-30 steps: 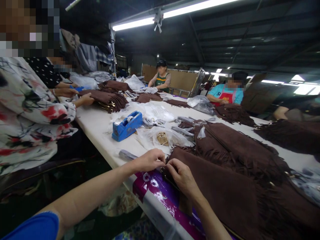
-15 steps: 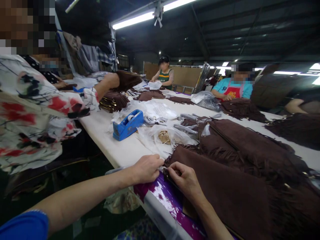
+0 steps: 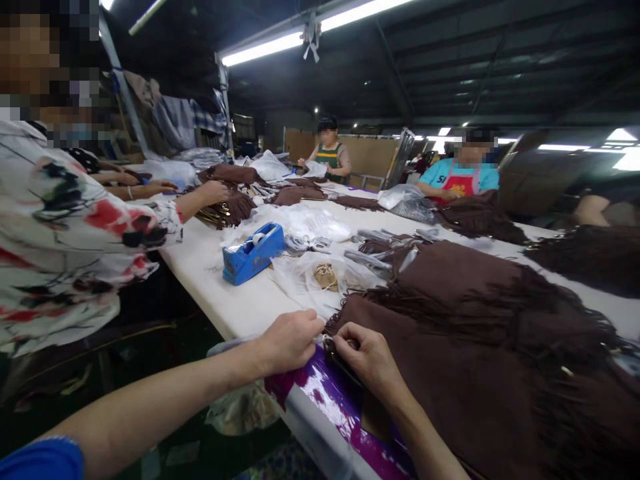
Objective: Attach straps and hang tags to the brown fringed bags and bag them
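Both my hands meet at the zip end of a brown fringed bag (image 3: 450, 373), which lies at the near table edge. My left hand (image 3: 293, 341) is closed in a pinch just left of the bag's corner; what sits between its fingertips is hidden. A bit of white string (image 3: 327, 339) shows between the hands. My right hand (image 3: 370, 360) has thumb and forefinger closed on the bag's dark zip edge. Below the right wrist, a brown card (image 3: 376, 415) shows over shiny purple plastic (image 3: 320, 387) along the table edge.
A blue tape dispenser (image 3: 253, 255) stands ahead, beside a clear bag holding a bundle of strings (image 3: 326, 275). More brown fringed bags (image 3: 465, 273) lie to the right. A co-worker in a floral sleeve (image 3: 115, 213) reaches over a bag stack (image 3: 227, 207) at left; others work across the table.
The co-worker at left had a brown bag lifted; that hand is now lower, at the stack. Another person's hands have come into view behind. My hands stay nearly in place.
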### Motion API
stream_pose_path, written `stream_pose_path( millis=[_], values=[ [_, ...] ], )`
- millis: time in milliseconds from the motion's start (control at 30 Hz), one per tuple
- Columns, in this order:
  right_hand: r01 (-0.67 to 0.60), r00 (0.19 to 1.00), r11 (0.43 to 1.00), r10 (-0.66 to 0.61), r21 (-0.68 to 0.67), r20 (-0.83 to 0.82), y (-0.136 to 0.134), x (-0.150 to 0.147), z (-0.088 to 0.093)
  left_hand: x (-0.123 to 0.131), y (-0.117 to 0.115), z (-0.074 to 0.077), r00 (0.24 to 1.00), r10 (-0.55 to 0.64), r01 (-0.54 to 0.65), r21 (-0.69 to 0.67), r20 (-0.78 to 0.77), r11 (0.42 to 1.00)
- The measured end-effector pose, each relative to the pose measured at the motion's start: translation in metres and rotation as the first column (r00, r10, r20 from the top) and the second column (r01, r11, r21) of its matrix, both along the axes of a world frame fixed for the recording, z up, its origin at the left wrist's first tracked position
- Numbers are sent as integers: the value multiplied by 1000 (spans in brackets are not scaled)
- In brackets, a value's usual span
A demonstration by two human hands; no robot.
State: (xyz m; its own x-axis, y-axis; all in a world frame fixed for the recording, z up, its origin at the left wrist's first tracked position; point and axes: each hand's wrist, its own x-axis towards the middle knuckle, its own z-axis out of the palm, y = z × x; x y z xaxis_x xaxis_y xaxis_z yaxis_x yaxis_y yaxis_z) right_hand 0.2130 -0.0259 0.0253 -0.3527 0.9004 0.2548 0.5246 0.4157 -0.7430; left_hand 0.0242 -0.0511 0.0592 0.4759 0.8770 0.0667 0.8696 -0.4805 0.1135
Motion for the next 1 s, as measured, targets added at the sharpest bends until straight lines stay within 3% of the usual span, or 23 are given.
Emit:
stream_pose_path(
  millis=[233, 333, 467, 633, 733, 833, 933, 1000],
  values=[
    [-145, 980, 983, 126, 115, 156, 2, 1, 9, 3, -9, 1, 1000, 29, -29, -8, 2, 1000],
    [-184, 950, 970, 134, 158, 283, 0, 1, 12, 4, -12, -1, 998, 60, -60, -12, 24, 998],
    [-216, 931, 961, 150, 171, 332, -2, 2, 14, 3, -12, -3, 996, 80, -80, -5, 29, 997],
    [-233, 909, 943, 125, 238, 399, -5, 1, 17, 0, -6, 11, 999, 44, -45, 52, 18, 998],
    [-207, 928, 933, 91, 296, 362, -6, -1, 21, 3, 4, 30, 999, -19, 23, 86, -44, 996],
    [-174, 957, 936, 87, 306, 278, -3, -2, 21, 8, 24, 47, 976, -165, 178, 89, -141, 980],
    [-111, 989, 973, 88, 203, 122, 6, 0, 14, 10, 45, 52, 930, -327, 347, 107, -166, 932],
    [-57, 998, 996, 58, 72, -5, 13, 3, 8, 7, 51, 48, 927, -361, 376, 230, -107, 898]
  ],
)
